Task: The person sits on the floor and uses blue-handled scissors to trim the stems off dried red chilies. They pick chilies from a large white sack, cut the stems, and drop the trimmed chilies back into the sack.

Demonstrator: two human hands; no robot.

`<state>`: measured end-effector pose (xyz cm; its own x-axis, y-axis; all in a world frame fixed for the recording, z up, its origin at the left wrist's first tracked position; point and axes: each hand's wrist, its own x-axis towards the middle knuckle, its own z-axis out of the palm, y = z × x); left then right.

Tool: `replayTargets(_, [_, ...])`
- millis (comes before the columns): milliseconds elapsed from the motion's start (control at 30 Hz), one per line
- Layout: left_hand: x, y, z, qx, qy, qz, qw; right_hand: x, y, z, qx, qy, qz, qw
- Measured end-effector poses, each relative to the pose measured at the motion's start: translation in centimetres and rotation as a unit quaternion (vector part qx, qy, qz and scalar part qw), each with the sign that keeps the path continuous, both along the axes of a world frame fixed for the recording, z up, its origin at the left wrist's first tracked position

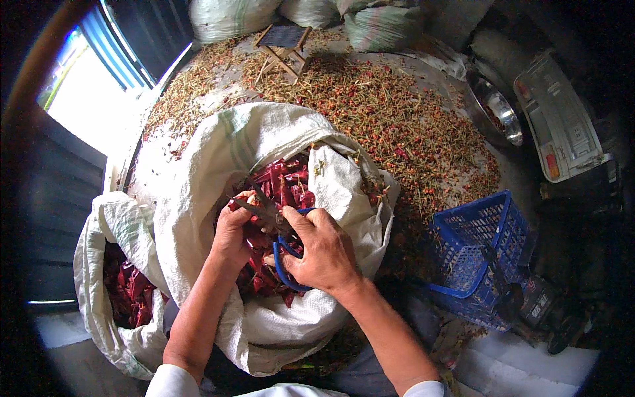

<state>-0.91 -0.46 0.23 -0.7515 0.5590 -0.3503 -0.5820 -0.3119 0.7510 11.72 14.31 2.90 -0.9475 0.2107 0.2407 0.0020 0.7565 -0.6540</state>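
Dried red chili peppers [285, 191] fill a large white woven sack [191, 173] with its rim rolled down. Over its mouth, my right hand [325, 248] holds scissors with blue handles [280, 270], thumb and fingers in the loops, the dark blades parted and pointing up and left. My left hand [233, 228] pinches a red chili pepper [238, 201] close beside the blades; its fingers partly hide it. A smaller white woven sack [89, 278], also holding red chilies [131, 293], stands to the left.
Cut stems and chili bits [397, 134] cover much of the floor. A folding stool [283, 42] and full sacks [382, 27] stand beyond. To the right are a blue plastic basket [466, 293], a metal bowl [506, 111] and a pale plastic case or lid [560, 119].
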Motion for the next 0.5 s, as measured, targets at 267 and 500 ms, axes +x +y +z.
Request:
replayTargets(267, [0.8,1.0,1.4,-0.043,-0.002,0.035,0.998,-0.5,-0.9,0.3,-0.035,-0.04,-0.028,0.998])
replayTargets(500, [0.7,0.5,1.4,-0.017,-0.005,0.02,1.0,-0.7,-0.4,0.8,0.036,-0.048,-0.014,0.998])
